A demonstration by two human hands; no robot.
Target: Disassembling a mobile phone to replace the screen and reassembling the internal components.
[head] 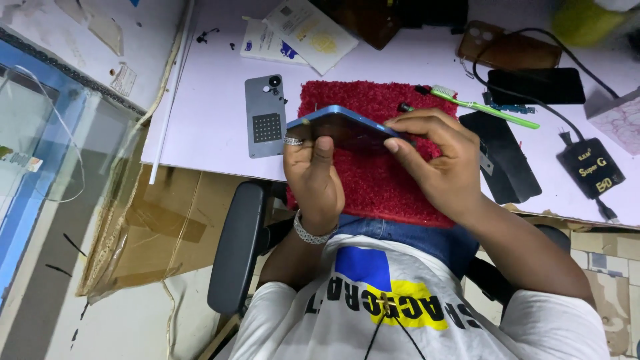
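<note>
- At centre frame, a seated person holds a blue smartphone [343, 125] edge-on and tilted, just above a red shaggy mat [380, 180] that lies on a pale lilac table [207, 113].
- The left hand [313, 173], a ring on one finger and a silver bracelet at the wrist, grips the phone's left end; its fingers are curled and pressed against the phone, thumb up along the near side.
- The right hand [433, 160] holds the phone's right end, fingers bent over the top edge and thumb tip pinching the near edge.
- Left of the mat lies a grey phone back cover [265, 115], camera holes near its top and a dark dotted square at its middle; a few small dark parts are scattered just beside it.
- At upper centre, white printed cards [297, 33] overlap near the table's far edge.
- Right of the mat's upper corner rests a green-handled toothbrush [483, 105], bristles toward the mat.
- Further right lie a brown phone case [510, 48], a black phone [537, 85] and a black flat panel [507, 157] partly behind the right hand.
- At far right, a black charger block [591, 168] sits with its cable looping up across the table.
- In the lower half of the frame appear the person's white printed T-shirt [400, 313] and a black chair armrest [233, 250].
</note>
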